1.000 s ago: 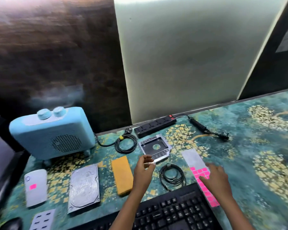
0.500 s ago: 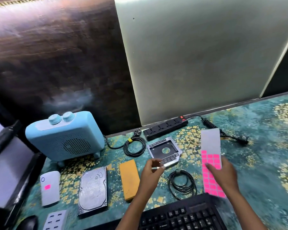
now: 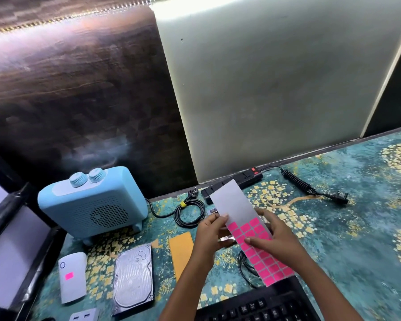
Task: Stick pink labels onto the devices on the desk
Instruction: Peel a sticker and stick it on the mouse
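Above the middle of the desk, the label sheet [image 3: 239,205] is now off the surface and held tilted between both hands. A second ago it lay flat on the patterned desk mat [image 3: 345,228] under the right hand [image 3: 280,242]. That hand has since lifted it and swung it leftward, and it grips the sheet with the thumb lying across the pink labels [image 3: 252,230] and the fingers behind.

The left hand [image 3: 208,235], which was hovering apart near the drive caddy, has come in to meet it. Its fingertips [image 3: 221,217] pinch the sheet's left edge, right where the grey stripped backing gives way to the top pink row. Whether a label has started to lift I cannot tell.

I judge that the person is about to peel the next label. The raised sheet now hides most of the drive caddy [image 3: 214,210].

Of the devices around, only the white device [image 3: 72,279] at the left carries a pink square [image 3: 69,275]. I see none on the hard drive [image 3: 133,281], the orange case [image 3: 182,253], the blue heater [image 3: 90,202] or the power strip [image 3: 248,178], so most of the job looks still ahead. A black keyboard [image 3: 252,306] sits at the near edge.
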`<action>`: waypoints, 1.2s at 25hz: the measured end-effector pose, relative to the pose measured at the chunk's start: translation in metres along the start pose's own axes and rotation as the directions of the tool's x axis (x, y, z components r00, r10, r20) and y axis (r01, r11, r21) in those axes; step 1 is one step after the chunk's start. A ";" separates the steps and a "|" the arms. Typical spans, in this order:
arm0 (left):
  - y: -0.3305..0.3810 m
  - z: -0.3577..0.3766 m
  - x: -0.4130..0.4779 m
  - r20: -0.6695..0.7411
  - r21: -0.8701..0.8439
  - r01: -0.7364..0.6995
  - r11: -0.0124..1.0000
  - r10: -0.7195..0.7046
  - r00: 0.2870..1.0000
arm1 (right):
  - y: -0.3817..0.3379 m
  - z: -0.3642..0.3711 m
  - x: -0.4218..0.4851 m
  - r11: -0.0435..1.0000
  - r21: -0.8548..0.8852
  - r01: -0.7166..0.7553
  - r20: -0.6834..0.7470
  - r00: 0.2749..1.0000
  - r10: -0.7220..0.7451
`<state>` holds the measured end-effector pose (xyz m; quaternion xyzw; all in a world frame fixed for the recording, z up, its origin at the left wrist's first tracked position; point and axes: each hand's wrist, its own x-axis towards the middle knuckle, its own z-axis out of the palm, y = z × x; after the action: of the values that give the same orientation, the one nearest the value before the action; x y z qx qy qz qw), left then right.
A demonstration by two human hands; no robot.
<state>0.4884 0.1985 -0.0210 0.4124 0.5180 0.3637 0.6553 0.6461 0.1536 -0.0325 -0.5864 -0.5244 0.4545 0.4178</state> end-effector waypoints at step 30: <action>-0.020 0.008 0.008 0.038 -0.004 0.225 0.974 -0.224 0.974 | 0.038 -0.040 0.012 0.993 0.019 -0.119 -0.455 0.883 0.115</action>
<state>0.4986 0.1965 -0.0414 0.3552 0.5474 0.2817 0.7034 0.6945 0.1616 -0.0604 -0.7090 -0.3779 0.3265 0.4979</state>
